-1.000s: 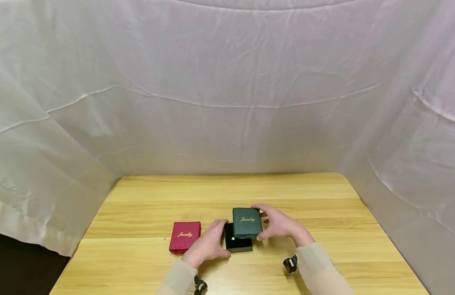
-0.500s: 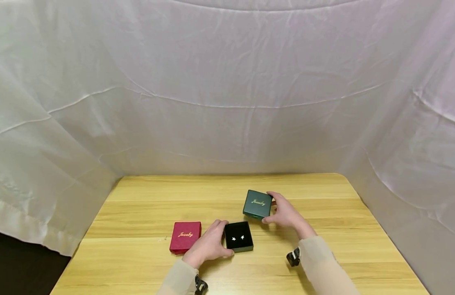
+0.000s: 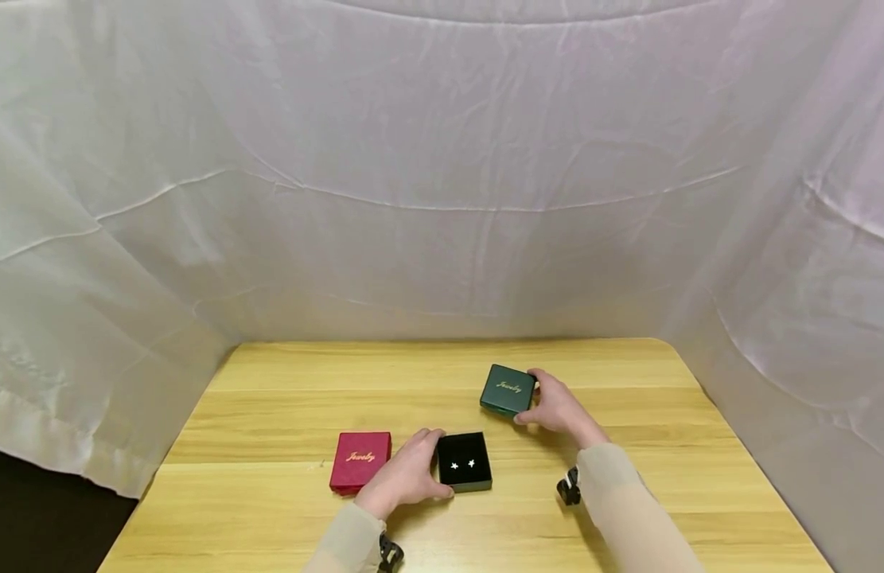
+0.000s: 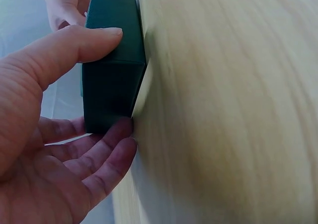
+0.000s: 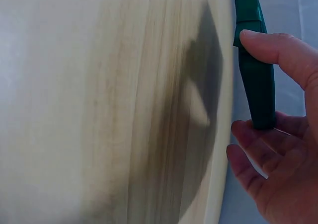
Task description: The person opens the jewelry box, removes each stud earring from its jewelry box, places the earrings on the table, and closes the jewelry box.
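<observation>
Two small silver star-shaped earrings (image 3: 472, 463) sit on the black lining of a dark green jewelry box base (image 3: 473, 485) on the table. My left hand (image 3: 406, 475) grips this base from its left side, thumb on the near wall and fingers at the far one. Away to the back right, my right hand (image 3: 558, 407) holds the green lid (image 3: 507, 394), lettered "Jewelry" in gold, by its right side. In the right wrist view the lid (image 5: 258, 82) is pinched between thumb and fingers, raised off the table with its shadow below. The lid's inside is hidden.
A red box (image 3: 359, 471) with gold "Jewelry" lettering stands left of my left hand, close to it. Pale curtains (image 3: 442, 263) hang behind and beside the wooden table (image 3: 305, 398).
My right hand has carried the green lid off the base, away to the back and right, uncovering both earrings. My left hand has stayed on the base.
</observation>
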Available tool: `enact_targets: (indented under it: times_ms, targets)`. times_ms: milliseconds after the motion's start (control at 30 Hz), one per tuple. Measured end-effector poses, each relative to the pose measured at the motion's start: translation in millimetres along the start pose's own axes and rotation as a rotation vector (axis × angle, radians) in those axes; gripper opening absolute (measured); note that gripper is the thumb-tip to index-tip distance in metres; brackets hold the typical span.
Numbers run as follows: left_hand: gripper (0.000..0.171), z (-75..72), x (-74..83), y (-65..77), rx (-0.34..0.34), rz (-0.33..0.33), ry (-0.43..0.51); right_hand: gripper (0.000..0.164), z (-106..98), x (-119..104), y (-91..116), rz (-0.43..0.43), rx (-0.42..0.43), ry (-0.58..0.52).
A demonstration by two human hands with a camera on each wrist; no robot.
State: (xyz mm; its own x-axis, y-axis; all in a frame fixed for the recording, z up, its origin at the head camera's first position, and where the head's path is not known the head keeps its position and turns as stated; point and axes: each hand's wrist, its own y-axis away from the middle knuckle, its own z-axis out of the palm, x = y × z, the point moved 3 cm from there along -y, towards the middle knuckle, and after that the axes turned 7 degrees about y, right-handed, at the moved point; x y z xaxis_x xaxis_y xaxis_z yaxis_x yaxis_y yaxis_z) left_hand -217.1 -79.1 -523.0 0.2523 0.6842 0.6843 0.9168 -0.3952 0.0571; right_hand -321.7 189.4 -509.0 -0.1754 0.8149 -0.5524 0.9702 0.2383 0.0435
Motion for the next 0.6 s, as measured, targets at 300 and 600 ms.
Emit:
enact_targets:
  times_ms: [300, 600]
  targets:
    - [0.092, 2.1, 0.0, -3.0, -0.002, 0.010, -0.008, 0.097, -0.9, 3.4, -7.1, -0.035, -0.025, 0.053]
    - [0.093, 2.8, 0.1, -4.2, -0.003, 0.021, -0.018, 0.093, 4.2, 8.1, -12.1, -0.051, -0.015, 0.089]
